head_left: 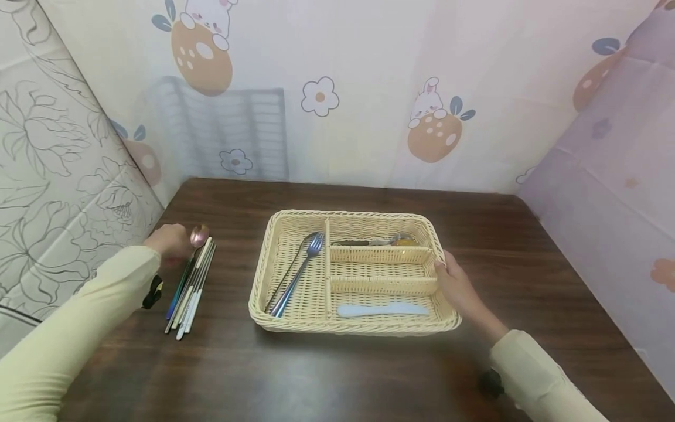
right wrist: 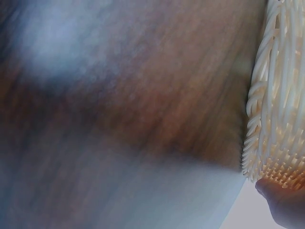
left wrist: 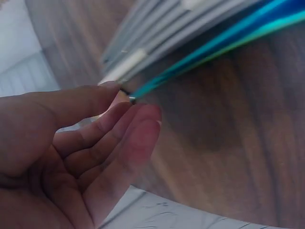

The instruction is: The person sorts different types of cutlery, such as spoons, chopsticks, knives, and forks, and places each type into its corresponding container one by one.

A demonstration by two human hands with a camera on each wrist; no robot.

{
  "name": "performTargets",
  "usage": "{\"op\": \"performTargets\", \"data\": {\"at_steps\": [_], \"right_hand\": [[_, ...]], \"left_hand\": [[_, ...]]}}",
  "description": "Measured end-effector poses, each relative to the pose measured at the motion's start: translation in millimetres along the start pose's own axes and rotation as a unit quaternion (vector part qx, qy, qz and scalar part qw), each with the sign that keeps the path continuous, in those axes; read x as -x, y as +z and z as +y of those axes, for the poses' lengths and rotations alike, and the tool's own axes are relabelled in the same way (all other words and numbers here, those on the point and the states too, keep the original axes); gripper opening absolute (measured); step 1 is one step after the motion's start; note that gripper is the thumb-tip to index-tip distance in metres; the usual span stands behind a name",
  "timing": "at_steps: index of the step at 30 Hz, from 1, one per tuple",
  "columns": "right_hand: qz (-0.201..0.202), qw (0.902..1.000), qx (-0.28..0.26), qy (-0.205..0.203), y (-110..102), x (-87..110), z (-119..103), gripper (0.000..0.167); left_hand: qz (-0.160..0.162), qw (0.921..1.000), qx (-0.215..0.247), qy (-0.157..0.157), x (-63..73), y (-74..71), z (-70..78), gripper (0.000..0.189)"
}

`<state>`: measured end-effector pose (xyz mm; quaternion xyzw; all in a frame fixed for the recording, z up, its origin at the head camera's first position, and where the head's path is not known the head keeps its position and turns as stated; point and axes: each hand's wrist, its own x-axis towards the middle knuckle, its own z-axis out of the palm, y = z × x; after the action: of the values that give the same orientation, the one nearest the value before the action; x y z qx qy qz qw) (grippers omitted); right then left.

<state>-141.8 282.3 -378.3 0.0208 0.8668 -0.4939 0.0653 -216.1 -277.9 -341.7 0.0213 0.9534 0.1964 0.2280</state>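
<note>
At the left, my left hand (head_left: 171,240) pinches a spoon near its neck. The spoon's coppery bowl (head_left: 200,235) shows beside the fingers in the head view. In the left wrist view its shiny blue-green handle (left wrist: 190,64) runs from the thumb and fingertips. Next to it lies a bundle of slim utensils (head_left: 196,281) with pale and metallic shafts. My right hand (head_left: 457,284) grips the right rim of a cream woven basket (head_left: 355,329), thumb over the rim. In the right wrist view the thumb (right wrist: 281,200) lies against the weave.
The basket's left compartment holds a fork (head_left: 300,272) and a thin dark utensil (head_left: 287,271). Spoon-like utensils (head_left: 403,240) lie in its back compartment, and a white plastic knife (head_left: 382,309) in the front one. A patterned cloth (head_left: 358,146) hangs behind the dark wooden table (head_left: 237,369).
</note>
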Motion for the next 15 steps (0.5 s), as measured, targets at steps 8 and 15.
{"op": "performTargets", "data": {"at_steps": [8,15], "right_hand": [[-0.004,0.9999,0.005,0.013,0,0.9,0,0.057],[-0.006,0.9998,0.001,0.017,-1,-0.6,-1,0.057]], "left_hand": [[-0.015,0.9990,0.042,-0.005,-4.0,12.3,-10.9,0.016],[0.008,0.9963,0.084,-0.013,-6.4,18.5,-14.6,0.008]]}}
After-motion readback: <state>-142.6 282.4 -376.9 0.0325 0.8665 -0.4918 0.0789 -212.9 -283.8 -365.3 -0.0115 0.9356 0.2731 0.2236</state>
